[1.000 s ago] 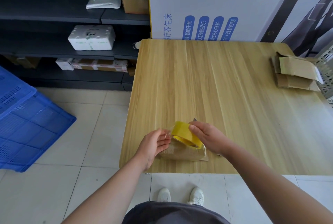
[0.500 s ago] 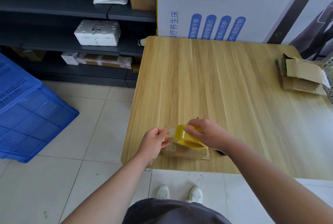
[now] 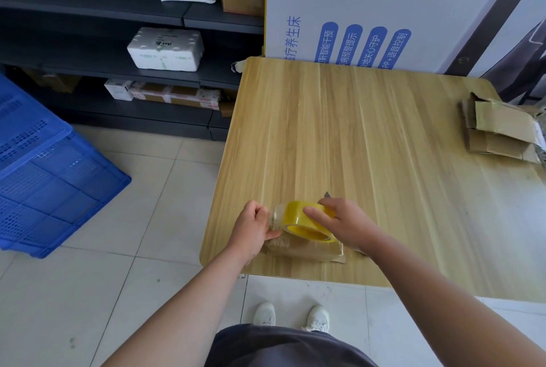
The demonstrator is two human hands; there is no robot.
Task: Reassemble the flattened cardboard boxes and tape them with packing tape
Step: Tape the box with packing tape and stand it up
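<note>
Right hand [image 3: 345, 225] grips one tape roll [image 3: 298, 220] directly above one small box [image 3: 307, 251]; left hand [image 3: 254, 227], just beside, pinches the tape end [image 3: 276, 214].

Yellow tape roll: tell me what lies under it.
A small brown cardboard box on the wooden table. The yellow roll and right hand cover much of its top, hiding any seam.
</note>
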